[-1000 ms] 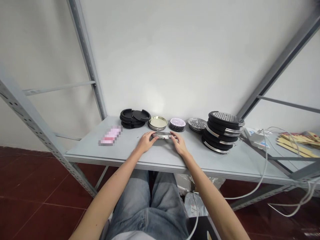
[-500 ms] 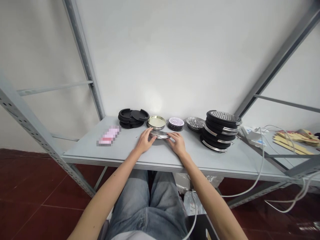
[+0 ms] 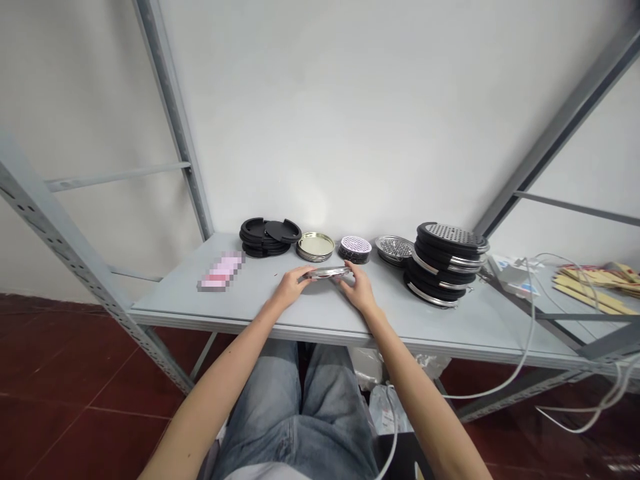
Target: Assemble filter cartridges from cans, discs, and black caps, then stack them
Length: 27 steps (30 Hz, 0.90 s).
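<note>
My left hand (image 3: 289,289) and my right hand (image 3: 358,288) grip opposite edges of a round silver metal disc (image 3: 327,273), held nearly flat just above the grey shelf (image 3: 320,313). Behind it lie a stack of black plastic rings (image 3: 267,237), a gold-lined metal lid (image 3: 315,245), a black round part with a white perforated top (image 3: 355,248) and a perforated silver dish (image 3: 393,249).
A tall leaning stack of black-and-chrome perforated round units (image 3: 444,263) stands to the right. A blurred pink item (image 3: 221,271) lies on the left. White cables (image 3: 525,320) hang off the right side, near yellow strips (image 3: 595,283). Slanted grey rack posts (image 3: 173,113) frame the shelf.
Both hands have lifted the silver disc slightly off the shelf and drawn it a little toward me; its edge now shows thinner.
</note>
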Each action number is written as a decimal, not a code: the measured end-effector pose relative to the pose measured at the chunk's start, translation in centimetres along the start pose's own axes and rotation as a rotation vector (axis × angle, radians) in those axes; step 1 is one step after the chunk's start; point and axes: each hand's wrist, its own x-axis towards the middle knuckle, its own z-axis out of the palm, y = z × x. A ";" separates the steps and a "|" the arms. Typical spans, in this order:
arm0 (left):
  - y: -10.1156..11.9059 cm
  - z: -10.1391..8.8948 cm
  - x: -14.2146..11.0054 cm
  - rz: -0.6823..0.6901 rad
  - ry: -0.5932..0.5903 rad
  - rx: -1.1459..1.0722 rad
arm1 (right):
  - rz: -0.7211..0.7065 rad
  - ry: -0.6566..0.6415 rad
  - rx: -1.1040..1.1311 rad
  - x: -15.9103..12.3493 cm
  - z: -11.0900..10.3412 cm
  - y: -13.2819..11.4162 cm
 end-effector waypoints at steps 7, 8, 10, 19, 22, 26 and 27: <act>0.1 -0.1 0.1 -0.074 0.030 -0.018 | 0.153 0.039 0.167 0.1 0.1 0.5; -0.1 -0.1 0.2 -0.082 0.063 0.020 | 0.133 0.066 0.157 0.2 -0.1 0.3; -0.6 -0.1 0.3 -0.103 0.149 0.117 | 0.074 0.108 0.129 0.2 -0.4 -0.3; 0.6 -0.2 0.0 0.071 0.100 0.368 | -0.142 0.190 -0.064 0.0 -0.9 -1.5; 1.5 -0.2 -0.2 0.158 0.019 0.418 | -0.247 0.050 -0.150 -0.2 -0.5 -1.8; 1.3 0.0 -0.3 0.205 -0.105 0.423 | -0.324 -0.075 -0.194 -0.4 -0.2 -2.3; 1.1 0.0 -0.3 0.200 -0.114 0.403 | -0.312 -0.073 -0.190 -0.3 -0.2 -2.2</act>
